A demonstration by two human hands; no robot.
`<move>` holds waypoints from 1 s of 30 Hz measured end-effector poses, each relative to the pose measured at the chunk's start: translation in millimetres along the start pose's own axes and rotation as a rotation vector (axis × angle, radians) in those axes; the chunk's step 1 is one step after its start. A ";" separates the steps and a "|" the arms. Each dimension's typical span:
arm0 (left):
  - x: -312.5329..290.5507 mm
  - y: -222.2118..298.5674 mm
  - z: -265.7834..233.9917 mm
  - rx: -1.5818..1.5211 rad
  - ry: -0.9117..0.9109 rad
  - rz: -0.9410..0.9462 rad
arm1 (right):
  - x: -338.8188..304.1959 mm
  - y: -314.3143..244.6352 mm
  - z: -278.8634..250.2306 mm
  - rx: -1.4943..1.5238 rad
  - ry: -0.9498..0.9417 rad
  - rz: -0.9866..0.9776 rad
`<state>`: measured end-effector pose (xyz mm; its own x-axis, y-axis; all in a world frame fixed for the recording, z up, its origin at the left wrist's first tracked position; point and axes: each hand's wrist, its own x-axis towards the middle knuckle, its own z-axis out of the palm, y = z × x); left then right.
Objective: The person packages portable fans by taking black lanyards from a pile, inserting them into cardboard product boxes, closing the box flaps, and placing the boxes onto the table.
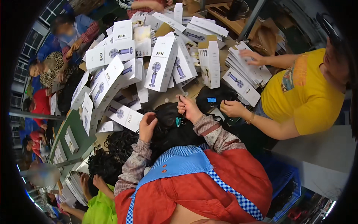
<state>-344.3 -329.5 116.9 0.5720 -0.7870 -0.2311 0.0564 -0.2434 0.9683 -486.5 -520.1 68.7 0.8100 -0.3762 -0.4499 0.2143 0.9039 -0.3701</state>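
Tight quarters: two hands hovering at the foot of a white carton heap

From the left, a flat green work surface (82,137) is slanting up toward the heap, and glossy black stringy coils (125,143) are filling the space just right of it. Up ahead, tall white cardboard cartons printed with purple handheld fans (160,67) are leaning every which way, so room is running short; only a strip of tan tabletop (164,98) is showing between them and a soft-looking black pile (167,115). Over on the right, a co-worker in yellow is crowding that side, one hand (234,108) hanging near a blue metal binder clip (212,100).

Now the arms! Both patterned sleeves are coming up from below, the left one standing nearly upright, the right one angling inward to the left.

And the fingers: the left hand (148,126) is curling loosely, thumb apart from the fingers, beside the end of a white carton lying on its side (125,116); whether it's touching, I can't tell. The right hand (189,107) is bending its fingers in, thumb and forefinger tips meeting above a teal metal binder clip (179,121); anything pinched there is too small to make out.
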 end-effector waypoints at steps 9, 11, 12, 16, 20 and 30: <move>99.3 24.8 38.5 0.814 0.276 0.605 | 47.0 -13.1 22.4 -0.305 0.067 -0.292; 117.6 14.7 43.3 0.855 0.238 0.567 | 57.3 -13.0 22.9 -0.316 -0.009 -0.178; 120.9 10.4 41.6 0.947 0.278 0.550 | 60.8 -10.3 25.9 -0.334 -0.045 -0.153; 120.3 16.9 35.1 0.837 0.289 0.551 | 50.6 -5.4 37.9 -0.386 -0.073 -0.122; 97.6 34.3 32.3 0.776 0.227 0.483 | 31.1 2.2 49.5 -0.508 -0.142 -0.180; 15.6 10.6 -17.4 -0.294 -0.044 -0.043 | -21.6 17.1 74.0 -0.993 -0.217 -0.590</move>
<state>-320.5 -334.5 125.2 0.5283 -0.8048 -0.2705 0.3185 -0.1075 0.9418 -459.9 -481.5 132.2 0.8243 -0.5542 0.1154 0.1456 0.0105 -0.9893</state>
